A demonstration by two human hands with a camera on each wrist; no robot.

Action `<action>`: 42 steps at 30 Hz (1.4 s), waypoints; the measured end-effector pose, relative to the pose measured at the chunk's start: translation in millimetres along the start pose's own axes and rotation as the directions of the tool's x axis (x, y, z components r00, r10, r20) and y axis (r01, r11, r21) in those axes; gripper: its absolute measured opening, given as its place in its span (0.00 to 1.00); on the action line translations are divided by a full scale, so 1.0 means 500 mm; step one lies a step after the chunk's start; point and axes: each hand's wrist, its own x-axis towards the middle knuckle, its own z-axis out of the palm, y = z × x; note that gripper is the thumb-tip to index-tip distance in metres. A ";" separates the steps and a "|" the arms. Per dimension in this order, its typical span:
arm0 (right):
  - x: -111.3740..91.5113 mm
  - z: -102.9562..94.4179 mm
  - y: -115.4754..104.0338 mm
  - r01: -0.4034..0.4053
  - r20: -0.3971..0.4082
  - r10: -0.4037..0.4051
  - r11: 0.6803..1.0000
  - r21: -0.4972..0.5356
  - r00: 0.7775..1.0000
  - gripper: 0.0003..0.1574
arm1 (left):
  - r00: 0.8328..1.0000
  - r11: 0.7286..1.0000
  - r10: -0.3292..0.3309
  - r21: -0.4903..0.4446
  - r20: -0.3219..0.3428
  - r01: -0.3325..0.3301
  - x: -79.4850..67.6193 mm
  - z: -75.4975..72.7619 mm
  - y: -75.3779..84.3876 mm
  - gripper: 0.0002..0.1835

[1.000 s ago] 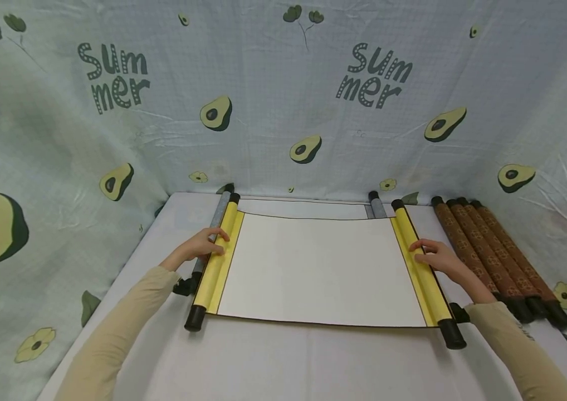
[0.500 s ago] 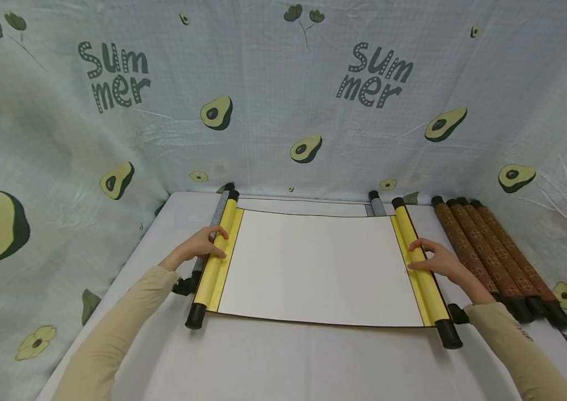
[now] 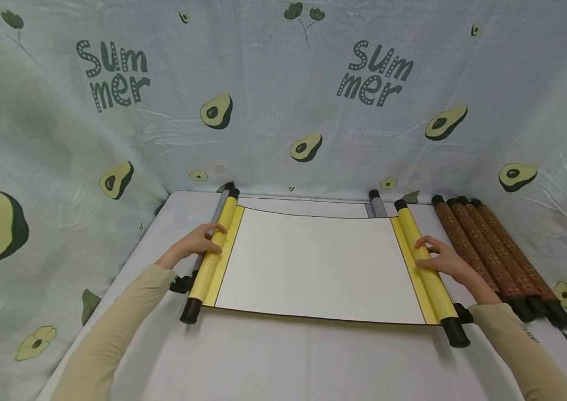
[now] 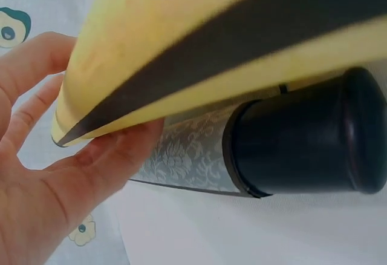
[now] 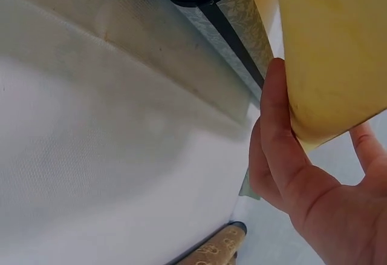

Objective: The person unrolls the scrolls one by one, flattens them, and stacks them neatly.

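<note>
A hanging scroll is spread wide in the head view, its blank white sheet (image 3: 318, 267) running between two yellow rollers with black end caps. My left hand (image 3: 195, 242) grips the left yellow roller (image 3: 205, 278), thumb on one side and fingers on the other. On the opposite side my right hand (image 3: 446, 260) grips the right yellow roller (image 3: 431, 284). The left wrist view shows the yellow roller (image 4: 163, 41) held above a grey patterned roller (image 4: 187, 156). In the right wrist view, fingers and thumb (image 5: 278, 120) straddle the other yellow roller (image 5: 338, 53).
Beneath and behind lies a second scroll with grey rollers (image 3: 377, 207), largely covered by the yellow one. Several brown patterned scrolls (image 3: 484, 245) lie side by side at the right. A cloth wall (image 3: 263, 72) printed with avocados borders the white table (image 3: 273, 362) behind.
Both hands keep their hold. The left yellow roller has shifted slightly left and away from me; the right roller has moved slightly right over the last half second.
</note>
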 end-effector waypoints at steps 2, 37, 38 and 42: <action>0.000 -0.002 0.003 -0.011 -0.005 0.011 1.000 -0.010 1.000 0.26 | 1.000 1.000 -0.004 -0.007 -0.003 0.004 0.000 -0.002 0.000 0.29; 0.008 -0.036 0.043 -0.119 -0.005 0.120 0.990 0.070 0.993 0.47 | 0.988 0.989 -0.120 -0.100 -0.093 0.110 0.022 -0.002 0.013 0.41; 0.010 -0.037 0.045 -0.125 -0.005 0.126 0.990 0.066 0.992 0.47 | 0.988 0.988 -0.125 -0.105 -0.096 0.115 0.023 -0.002 0.014 0.41; 0.021 -0.042 0.055 -0.149 0.004 0.149 0.987 0.063 0.989 0.48 | 0.983 0.985 -0.141 -0.120 -0.117 0.127 0.027 0.000 0.016 0.39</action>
